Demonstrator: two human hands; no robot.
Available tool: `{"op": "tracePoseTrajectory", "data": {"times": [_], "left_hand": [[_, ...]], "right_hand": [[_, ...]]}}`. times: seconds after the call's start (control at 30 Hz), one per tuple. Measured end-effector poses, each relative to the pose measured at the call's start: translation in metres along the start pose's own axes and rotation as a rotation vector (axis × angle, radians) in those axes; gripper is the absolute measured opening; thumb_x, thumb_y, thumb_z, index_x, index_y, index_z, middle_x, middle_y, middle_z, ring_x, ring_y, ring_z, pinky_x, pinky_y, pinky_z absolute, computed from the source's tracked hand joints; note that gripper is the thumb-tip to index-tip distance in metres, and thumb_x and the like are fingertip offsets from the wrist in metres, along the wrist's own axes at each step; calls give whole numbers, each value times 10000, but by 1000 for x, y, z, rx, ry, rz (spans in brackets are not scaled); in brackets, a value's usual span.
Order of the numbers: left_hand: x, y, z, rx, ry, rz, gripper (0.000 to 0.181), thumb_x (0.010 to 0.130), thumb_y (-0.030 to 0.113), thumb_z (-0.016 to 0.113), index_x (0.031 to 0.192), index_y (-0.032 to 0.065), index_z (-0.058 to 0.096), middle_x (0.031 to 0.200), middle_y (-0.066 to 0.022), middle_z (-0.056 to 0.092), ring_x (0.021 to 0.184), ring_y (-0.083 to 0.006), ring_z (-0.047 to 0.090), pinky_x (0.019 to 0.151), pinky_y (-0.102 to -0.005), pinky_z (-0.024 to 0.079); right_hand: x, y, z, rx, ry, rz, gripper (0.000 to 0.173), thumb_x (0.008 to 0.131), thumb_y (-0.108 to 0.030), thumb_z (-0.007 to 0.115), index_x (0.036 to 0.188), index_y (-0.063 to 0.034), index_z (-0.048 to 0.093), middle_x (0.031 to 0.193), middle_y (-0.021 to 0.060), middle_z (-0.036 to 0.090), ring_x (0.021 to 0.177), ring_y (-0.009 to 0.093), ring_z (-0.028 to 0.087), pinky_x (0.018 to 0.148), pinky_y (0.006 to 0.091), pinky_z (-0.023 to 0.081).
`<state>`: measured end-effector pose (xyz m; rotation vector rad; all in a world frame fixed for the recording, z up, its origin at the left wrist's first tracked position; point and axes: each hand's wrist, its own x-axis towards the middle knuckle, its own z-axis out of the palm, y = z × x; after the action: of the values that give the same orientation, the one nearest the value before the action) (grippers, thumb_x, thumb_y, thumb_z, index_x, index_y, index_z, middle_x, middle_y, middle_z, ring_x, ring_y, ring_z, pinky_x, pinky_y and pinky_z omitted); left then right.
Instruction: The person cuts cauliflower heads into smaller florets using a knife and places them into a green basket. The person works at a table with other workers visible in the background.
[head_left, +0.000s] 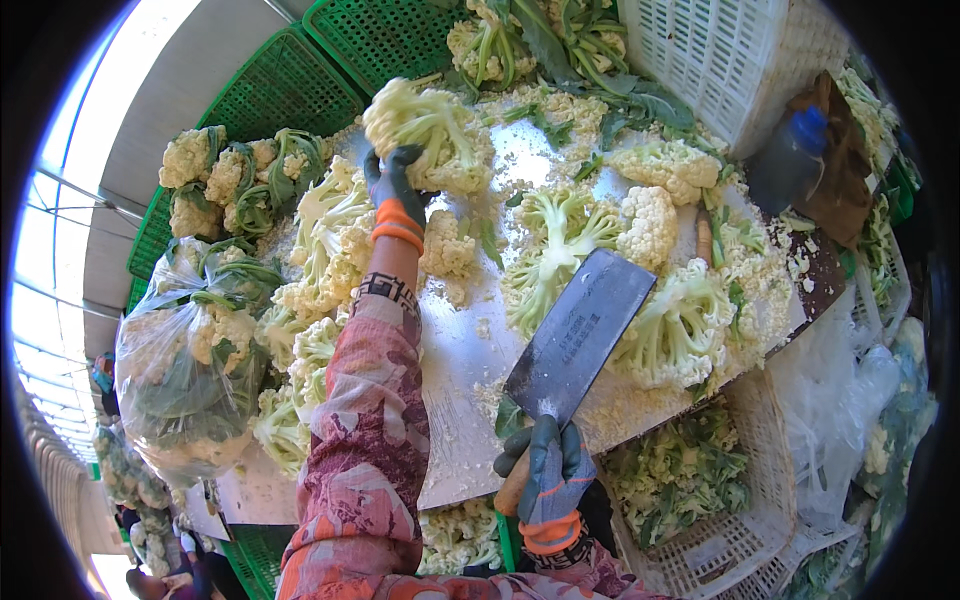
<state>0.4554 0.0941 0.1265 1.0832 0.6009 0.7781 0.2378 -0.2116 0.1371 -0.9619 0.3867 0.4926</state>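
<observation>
My left hand (397, 176), in a dark coated glove with an orange cuff, reaches to the far side of the metal work surface (461, 397) and grips a trimmed cauliflower head (431, 135). In my right hand (547, 472), gloved likewise, is the wooden handle of a cleaver (581, 337). Its broad dark blade bears writing and lies across the view, overlapping a cut cauliflower (559, 240) and a second one (675, 330) with pale stalks showing. More trimmed cauliflower (330, 225) is heaped left of centre, beside my left forearm.
A clear plastic bag of cauliflowers (195, 360) stands at left. Green crates (289, 82) line the back, with a white crate (697, 67) at far right. Near a blue-capped bottle (787, 161) is brown wrapping. Below the right edge sits a trimmings basket (772, 450). A wooden handle (703, 232) lies among scraps.
</observation>
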Motion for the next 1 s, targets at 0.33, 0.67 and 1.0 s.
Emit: {"op": "tracePoseTrajectory", "data": {"times": [0.33,0.67,1.0], "left_hand": [[39,-15,-43,-294,-82,-164,595,773,519,666,1245,173,557,1235,-87,576,1084,-339,560,888,-581,440],[15,-11,-58,-491,-145,-188,504,770,312,728,1202,121,553,1123,-107,624,972,-318,622,808,-547,519],[-180,45,-104,-513,-263,-193,454,863,372,619,1222,97,572,1188,-75,618,1087,-247,587,948,-431,468]], "right_hand": [[-3,3,0,-75,-34,18,179,945,-204,528,942,-25,549,660,52,570,497,146,554,474,277,454],[-5,7,3,-133,8,-57,218,947,-257,543,886,-47,545,645,39,564,478,135,542,440,276,443],[-12,1,7,-234,-23,-362,219,950,-235,509,867,-35,538,612,30,547,469,110,509,461,252,387]]}}
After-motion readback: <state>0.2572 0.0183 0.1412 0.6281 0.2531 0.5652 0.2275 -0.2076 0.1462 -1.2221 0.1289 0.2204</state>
